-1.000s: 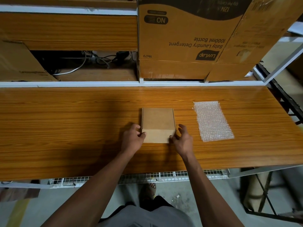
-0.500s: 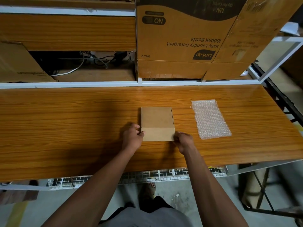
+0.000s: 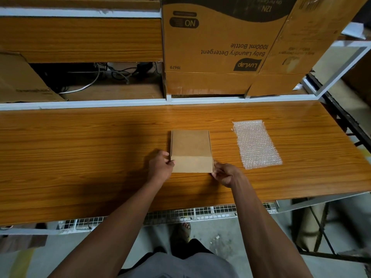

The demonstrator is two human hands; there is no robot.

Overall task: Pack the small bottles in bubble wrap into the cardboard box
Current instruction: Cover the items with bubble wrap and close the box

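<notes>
Where both hands pinch, the cardboard box (image 3: 191, 151) lies between.

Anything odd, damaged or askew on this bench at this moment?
Mostly tidy. The big detergent carton on the back shelf stands upside down, its print inverted, with a torn lower edge. The bubble wrap lies slightly askew. No bottles are visible. Both hands pinch the closed small box.
</notes>
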